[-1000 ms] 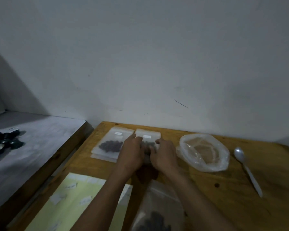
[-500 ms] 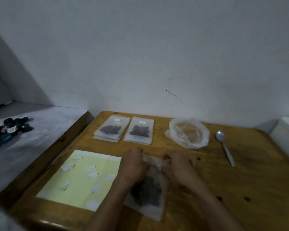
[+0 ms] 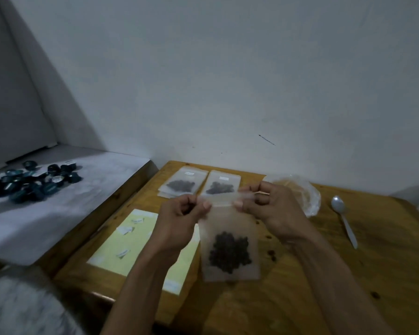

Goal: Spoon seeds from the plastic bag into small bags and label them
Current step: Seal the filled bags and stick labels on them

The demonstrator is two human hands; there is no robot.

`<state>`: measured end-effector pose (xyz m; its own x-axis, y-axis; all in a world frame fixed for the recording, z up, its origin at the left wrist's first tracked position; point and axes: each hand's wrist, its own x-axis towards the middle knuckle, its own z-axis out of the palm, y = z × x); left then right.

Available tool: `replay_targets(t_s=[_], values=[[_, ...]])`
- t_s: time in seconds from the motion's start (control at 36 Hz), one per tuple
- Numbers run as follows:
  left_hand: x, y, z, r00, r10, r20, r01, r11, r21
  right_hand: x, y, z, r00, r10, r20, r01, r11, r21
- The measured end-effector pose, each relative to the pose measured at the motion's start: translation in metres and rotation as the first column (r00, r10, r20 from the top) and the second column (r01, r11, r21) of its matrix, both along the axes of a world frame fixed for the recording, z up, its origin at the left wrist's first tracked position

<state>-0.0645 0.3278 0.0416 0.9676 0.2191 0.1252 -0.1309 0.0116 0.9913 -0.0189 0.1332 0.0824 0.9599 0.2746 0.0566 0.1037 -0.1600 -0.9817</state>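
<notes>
Translucent plastic forms the small bag [image 3: 230, 240] held up above the wooden bench [image 3: 324, 274], hanging roughly upright with a dark clump of seeds [image 3: 229, 253] settled in its lower half. The left hand [image 3: 179, 218] pinches the bag's top edge at its left corner between thumb and curled fingers, and the right hand [image 3: 273, 209] pinches the same edge at the right corner, so the top strip stretches between them.

Behind the hands, near the bench's far edge, two filled bags [image 3: 200, 182] lie flat side by side, each with dark seeds inside and a small white label near its top; the left one seems to rest on another bag beneath it. To their right sits the large plastic bag [image 3: 305, 197], crumpled and partly hidden by the right hand. A spoon [image 3: 344, 221] lies well to the right of it, bowl toward the wall, handle pointing toward the person.

On the bench's left part lies a pale yellow sheet [image 3: 133, 247] carrying several small white labels [image 3: 125, 229], its right side hidden behind the left forearm. Left of the bench, a grey surface [image 3: 46, 213] holds a cluster of dark caps [image 3: 32, 181].
</notes>
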Motion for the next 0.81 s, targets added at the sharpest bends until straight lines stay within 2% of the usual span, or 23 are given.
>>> replay_targets(t_s=[0.11,0.19,0.36,0.44,0.53,0.58,0.67,0.81], values=[[-0.018,0.018,0.018,0.999,0.023,0.038,-0.019,0.993,-0.113,-0.012,0.021,0.02,0.999,0.045,-0.022,-0.041,0.984,0.173],[-0.029,0.031,0.028,0.998,0.051,0.046,-0.045,0.991,-0.126,-0.016,0.041,0.027,0.996,0.084,0.01,-0.084,0.967,0.241],[-0.052,0.063,0.036,0.947,0.314,0.071,-0.298,0.937,-0.181,-0.01,0.097,0.021,0.988,0.15,0.047,-0.157,0.959,0.234],[-0.064,0.085,0.038,0.889,0.452,0.07,-0.431,0.88,-0.201,-0.005,0.124,0.006,0.987,0.141,0.079,-0.148,0.984,0.101],[-0.076,0.11,0.036,0.802,0.593,0.065,-0.581,0.801,-0.141,-0.004,0.143,-0.014,0.971,0.166,0.172,-0.129,0.97,-0.204],[-0.081,0.125,0.034,0.755,0.654,0.046,-0.647,0.755,-0.108,-0.007,0.154,-0.028,0.956,0.24,0.167,-0.156,0.901,-0.404],[-0.085,0.142,0.032,0.678,0.734,0.017,-0.73,0.676,-0.1,-0.01,0.175,-0.051,0.937,0.329,0.114,-0.198,0.771,-0.605],[-0.089,0.16,0.022,0.582,0.812,0.041,-0.813,0.583,-0.017,-0.012,0.207,-0.078,0.933,0.354,0.06,-0.196,0.642,-0.741]])
